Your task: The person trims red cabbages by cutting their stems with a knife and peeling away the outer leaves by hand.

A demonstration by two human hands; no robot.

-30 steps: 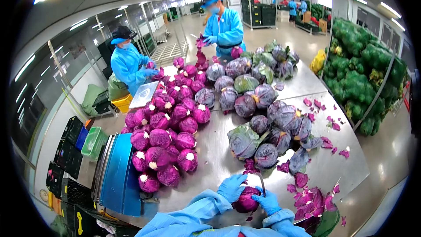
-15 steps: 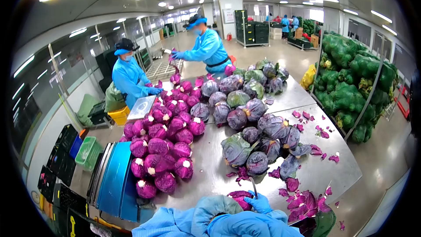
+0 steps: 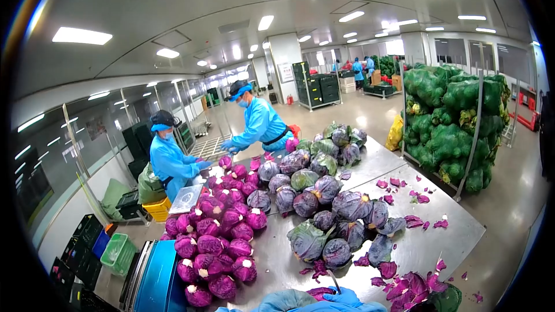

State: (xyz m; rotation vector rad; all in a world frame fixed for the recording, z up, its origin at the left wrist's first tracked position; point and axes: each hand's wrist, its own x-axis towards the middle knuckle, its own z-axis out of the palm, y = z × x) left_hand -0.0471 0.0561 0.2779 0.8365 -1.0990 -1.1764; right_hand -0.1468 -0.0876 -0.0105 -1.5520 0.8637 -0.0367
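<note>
At the bottom edge, my right hand [image 3: 345, 296] in a blue glove is closed round a knife [image 3: 333, 280], whose thin dark blade points up. Beside it a red cabbage [image 3: 319, 293] shows only its upper part, close against my sleeve. My left hand is out of view. Ahead of my hand lie untrimmed red cabbages [image 3: 337, 253] with dull outer leaves. To the left is a pile of bright purple peeled cabbages [image 3: 209, 245] with pale cut stems. Torn purple leaves [image 3: 409, 289] are heaped to the right.
Two co-workers in blue gowns, one at the far left [image 3: 171, 159] and one behind the table [image 3: 261, 121], stand across the steel table [image 3: 428, 228]. Blue trays [image 3: 156, 280] flank its left side. A rack of netted green vegetables [image 3: 451, 121] stands right.
My view has tilted up, so my right hand, the knife and the cabbage sit lower in the picture. The co-worker behind the table has lowered their hands toward the table.
</note>
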